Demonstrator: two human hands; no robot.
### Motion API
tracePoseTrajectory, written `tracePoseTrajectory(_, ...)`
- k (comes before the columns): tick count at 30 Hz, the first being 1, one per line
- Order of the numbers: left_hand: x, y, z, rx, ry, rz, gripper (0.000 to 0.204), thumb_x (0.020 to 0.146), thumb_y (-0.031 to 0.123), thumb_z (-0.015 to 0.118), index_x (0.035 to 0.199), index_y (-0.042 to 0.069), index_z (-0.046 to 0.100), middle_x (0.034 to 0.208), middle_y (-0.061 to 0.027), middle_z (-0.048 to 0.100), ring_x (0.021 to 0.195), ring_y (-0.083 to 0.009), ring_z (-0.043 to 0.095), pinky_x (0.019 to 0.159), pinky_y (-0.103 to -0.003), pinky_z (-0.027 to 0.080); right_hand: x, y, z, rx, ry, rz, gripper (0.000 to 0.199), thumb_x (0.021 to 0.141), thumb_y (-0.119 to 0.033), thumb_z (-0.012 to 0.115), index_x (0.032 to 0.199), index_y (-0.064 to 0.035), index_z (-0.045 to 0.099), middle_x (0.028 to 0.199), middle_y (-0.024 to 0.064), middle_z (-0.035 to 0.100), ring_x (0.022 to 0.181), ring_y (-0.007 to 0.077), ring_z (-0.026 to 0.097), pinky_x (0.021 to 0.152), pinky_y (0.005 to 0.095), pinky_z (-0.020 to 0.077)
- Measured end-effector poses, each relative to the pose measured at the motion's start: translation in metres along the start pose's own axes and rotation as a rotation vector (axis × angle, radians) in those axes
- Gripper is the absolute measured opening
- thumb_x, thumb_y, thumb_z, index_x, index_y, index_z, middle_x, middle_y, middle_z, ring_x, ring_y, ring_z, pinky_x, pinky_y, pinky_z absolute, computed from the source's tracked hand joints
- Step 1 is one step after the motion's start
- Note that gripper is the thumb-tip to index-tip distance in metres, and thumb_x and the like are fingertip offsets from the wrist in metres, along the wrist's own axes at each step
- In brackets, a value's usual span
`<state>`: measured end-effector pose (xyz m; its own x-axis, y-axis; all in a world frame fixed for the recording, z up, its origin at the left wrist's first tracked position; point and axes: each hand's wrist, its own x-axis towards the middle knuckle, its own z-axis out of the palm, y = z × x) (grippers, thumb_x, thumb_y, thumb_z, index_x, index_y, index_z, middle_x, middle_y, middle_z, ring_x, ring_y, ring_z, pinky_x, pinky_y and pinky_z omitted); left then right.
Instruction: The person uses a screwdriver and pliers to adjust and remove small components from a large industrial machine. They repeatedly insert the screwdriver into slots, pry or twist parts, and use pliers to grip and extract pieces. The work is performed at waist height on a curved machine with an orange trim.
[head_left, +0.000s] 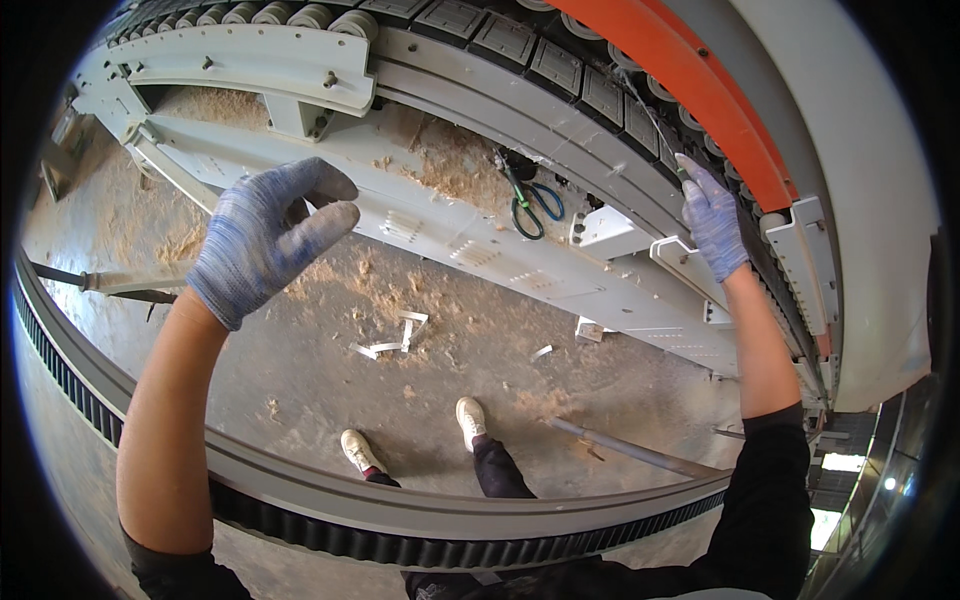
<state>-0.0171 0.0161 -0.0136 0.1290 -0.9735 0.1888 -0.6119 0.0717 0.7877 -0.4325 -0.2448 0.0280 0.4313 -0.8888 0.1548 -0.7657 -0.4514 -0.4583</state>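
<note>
My left hand (pixel 262 232), in a blue-grey knit glove, is raised over the floor at the left. Its fingers curve toward the thumb with a gap between them, and nothing shows in it. My right hand (pixel 714 222), gloved the same way, reaches to the conveyor's far right side, beside the black track pads (pixel 601 98). Its fingers are closed, with a small green bit at the tips; what it holds is too small to make out. A thin pale strand runs up the track near those fingertips. Scissors (pixel 528 207) with green and blue handles lie on the machine's ledge, between my hands.
An orange guard (pixel 700 75) curves above the track. Sawdust (pixel 440 150) covers parts of the ledge and floor. White strip scraps (pixel 405 333) lie on the floor ahead of my shoes. A grey rail with black ribbing (pixel 420 548) crosses close to my body. A pipe (pixel 640 450) lies at right.
</note>
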Motion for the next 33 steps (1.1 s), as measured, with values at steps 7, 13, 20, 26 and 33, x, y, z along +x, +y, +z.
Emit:
tracePoseTrajectory(7, 0.000, -0.018, 0.005, -0.025, 0.036, 0.078, 0.044, 0.089, 0.048, 0.066, 0.097, 0.005, 0.070, 0.085, -0.0088, 0.070, 0.072, -0.0162, 0.066, 0.069, -0.029, 0.056, 0.004, -0.027, 0.026, 0.591, -0.049, 0.361, 0.038, 0.103, -0.029, 0.045, 0.140, -0.0214, 0.049, 0.059, -0.0052, 0.037, 0.041, 0.0053, 0.028, 0.041, 0.0220, 0.0330)
tracePoseTrajectory(13, 0.000, -0.025, 0.006, -0.037, 0.015, 0.056, 0.060, 0.084, 0.057, 0.067, 0.109, 0.002, 0.068, 0.096, -0.0145, 0.070, 0.088, -0.0243, 0.069, 0.084, -0.037, 0.057, 0.003, -0.022, 0.029, 0.870, -0.185, 0.403, 0.037, 0.102, -0.030, 0.046, 0.139, -0.0238, 0.047, 0.057, -0.0053, 0.034, 0.036, 0.0066, 0.027, 0.042, 0.0241, 0.0339)
tracePoseTrajectory(20, 0.000, -0.020, 0.009, 0.078, 0.081, 0.067, 0.052, 0.089, 0.050, 0.063, 0.109, 0.002, 0.065, 0.095, -0.0126, 0.067, 0.088, -0.0219, 0.065, 0.088, -0.035, 0.054, 0.004, -0.022, 0.011, 0.831, -0.309, 0.379, 0.038, 0.102, -0.028, 0.046, 0.139, -0.0195, 0.049, 0.057, -0.0047, 0.035, 0.039, 0.0054, 0.028, 0.041, 0.0230, 0.0328)
tracePoseTrajectory(26, 0.001, -0.020, 0.003, 0.024, 0.044, 0.093, 0.056, 0.087, 0.055, 0.063, 0.107, 0.003, 0.068, 0.095, -0.0134, 0.069, 0.086, -0.0230, 0.067, 0.083, -0.035, 0.055, -0.005, -0.024, 0.025, 0.636, -0.118, 0.287, 0.039, 0.102, -0.028, 0.047, 0.140, -0.0198, 0.047, 0.058, -0.0045, 0.038, 0.037, 0.0053, 0.030, 0.041, 0.0223, 0.0372)
tracePoseTrajectory(33, 0.000, -0.021, 0.007, 0.030, 0.079, 0.046, 0.060, 0.083, 0.059, 0.066, 0.106, 0.004, 0.071, 0.093, -0.0122, 0.071, 0.079, -0.0196, 0.066, 0.076, -0.033, 0.056, -0.001, -0.031, 0.038, 0.660, -0.018, 0.308, 0.039, 0.103, -0.027, 0.045, 0.141, -0.0191, 0.046, 0.059, -0.0037, 0.039, 0.037, 0.0059, 0.029, 0.041, 0.0228, 0.0365)
